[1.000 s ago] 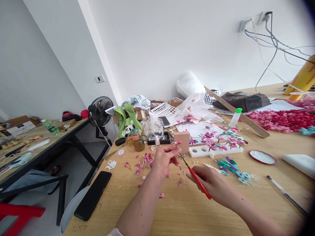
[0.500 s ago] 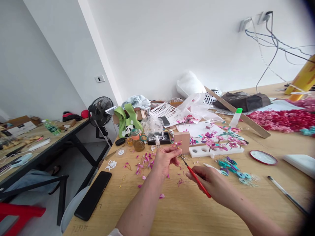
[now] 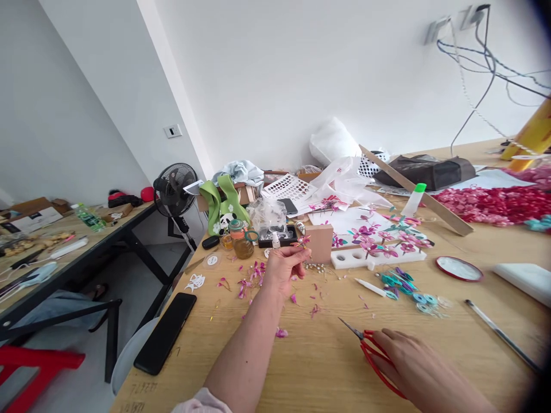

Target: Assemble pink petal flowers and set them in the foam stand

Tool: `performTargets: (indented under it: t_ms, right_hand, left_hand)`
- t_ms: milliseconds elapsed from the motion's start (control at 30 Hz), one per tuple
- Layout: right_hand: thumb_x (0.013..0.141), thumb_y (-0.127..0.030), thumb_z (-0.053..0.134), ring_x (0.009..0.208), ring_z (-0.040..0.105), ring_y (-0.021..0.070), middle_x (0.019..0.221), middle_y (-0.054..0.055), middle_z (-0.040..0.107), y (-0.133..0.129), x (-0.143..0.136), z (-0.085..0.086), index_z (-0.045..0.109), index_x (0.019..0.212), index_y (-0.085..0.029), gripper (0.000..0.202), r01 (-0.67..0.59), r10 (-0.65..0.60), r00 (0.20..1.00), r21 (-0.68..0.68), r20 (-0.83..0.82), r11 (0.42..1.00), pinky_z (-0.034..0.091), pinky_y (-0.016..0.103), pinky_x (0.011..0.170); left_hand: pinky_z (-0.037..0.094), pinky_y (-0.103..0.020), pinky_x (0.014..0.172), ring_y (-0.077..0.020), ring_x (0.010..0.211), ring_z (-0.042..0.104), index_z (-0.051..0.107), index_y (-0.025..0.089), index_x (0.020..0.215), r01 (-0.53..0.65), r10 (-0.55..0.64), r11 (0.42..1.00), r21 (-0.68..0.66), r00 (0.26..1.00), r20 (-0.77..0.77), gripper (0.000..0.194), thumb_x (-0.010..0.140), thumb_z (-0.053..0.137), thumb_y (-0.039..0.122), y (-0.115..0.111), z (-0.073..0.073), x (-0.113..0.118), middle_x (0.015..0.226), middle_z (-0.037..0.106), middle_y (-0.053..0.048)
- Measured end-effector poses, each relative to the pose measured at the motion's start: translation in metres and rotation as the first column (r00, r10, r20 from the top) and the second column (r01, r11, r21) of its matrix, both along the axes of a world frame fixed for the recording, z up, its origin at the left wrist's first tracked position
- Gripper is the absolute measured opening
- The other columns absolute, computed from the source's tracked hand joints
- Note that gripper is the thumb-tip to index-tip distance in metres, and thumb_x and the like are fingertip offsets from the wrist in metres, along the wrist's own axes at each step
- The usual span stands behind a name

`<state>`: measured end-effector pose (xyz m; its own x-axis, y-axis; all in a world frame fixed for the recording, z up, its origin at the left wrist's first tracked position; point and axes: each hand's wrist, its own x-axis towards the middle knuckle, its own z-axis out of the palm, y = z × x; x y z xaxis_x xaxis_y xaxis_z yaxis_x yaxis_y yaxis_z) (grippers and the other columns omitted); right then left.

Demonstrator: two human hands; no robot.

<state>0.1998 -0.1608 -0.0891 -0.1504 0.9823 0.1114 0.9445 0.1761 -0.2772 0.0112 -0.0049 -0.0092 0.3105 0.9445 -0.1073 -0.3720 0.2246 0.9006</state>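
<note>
My left hand is closed in a pinch on a small pink artificial flower, raised above the table in front of a tan block. Lower right, my right hand is around the red handles of a pair of scissors. The blades point away to the left, low over the wooden table, apart from the flower; some of the fingers are hidden. Loose pink petals lie left of my left hand, and small beads lie just past it.
A white foam holder carries several finished flowers. Right of it are teal and purple thread bobbins, a red-rimmed dish and a pen. A black phone lies by the left edge, with a tea jar farther back.
My right hand and the scissors have moved away from the flower, down and toward me, to the lower right. My left hand still holds the flower, slightly higher and more to the left.
</note>
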Motion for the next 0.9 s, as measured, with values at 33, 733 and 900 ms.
performTargets:
  t_ms: [33, 733, 900]
  right_hand:
    - [0.085, -0.032, 0.044, 0.058, 0.065, 0.0212, 0.065, 0.007, 0.067, -0.005, 0.007, -0.010, 0.061, 0.066, -0.022, 0.027, 0.000, -0.001, 1.000, 0.045, 0.020, 0.999, 0.043, 0.030, 0.055]
    - [0.089, -0.032, 0.042, 0.067, 0.062, 0.0208, 0.074, 0.009, 0.062, -0.050, 0.043, -0.015, 0.066, 0.072, -0.022, 0.031, 0.124, -0.117, 0.991, 0.098, -0.067, 0.987, 0.047, 0.031, 0.062]
    - [0.089, -0.032, 0.044, 0.074, 0.062, 0.0212, 0.080, 0.008, 0.062, -0.058, 0.035, -0.017, 0.066, 0.079, -0.023, 0.026, 0.170, -0.158, 0.983, 0.144, -0.094, 0.975, 0.048, 0.032, 0.067]
  left_hand:
    - [0.026, -0.019, 0.032, -0.0049, 0.031, 0.043, 0.069, 0.011, 0.065, 0.007, -0.007, 1.000, 0.004, 1.000, 0.005, 0.034, 0.043, 0.086, 0.032, 0.000, 0.000, 0.000, 0.042, 0.054, 0.003]
    - [0.040, -0.022, 0.040, -0.0095, 0.043, 0.053, 0.069, 0.010, 0.062, 0.329, -0.326, 0.944, -0.006, 0.935, -0.135, 0.036, 0.043, 0.087, 0.034, -0.056, -0.011, 0.026, 0.053, 0.059, -0.002]
    - [0.044, -0.022, 0.044, -0.0126, 0.058, 0.056, 0.071, 0.010, 0.061, 0.280, -0.281, 0.960, -0.025, 0.947, -0.159, 0.035, 0.041, 0.087, 0.034, -0.082, -0.023, 0.020, 0.065, 0.063, -0.007]
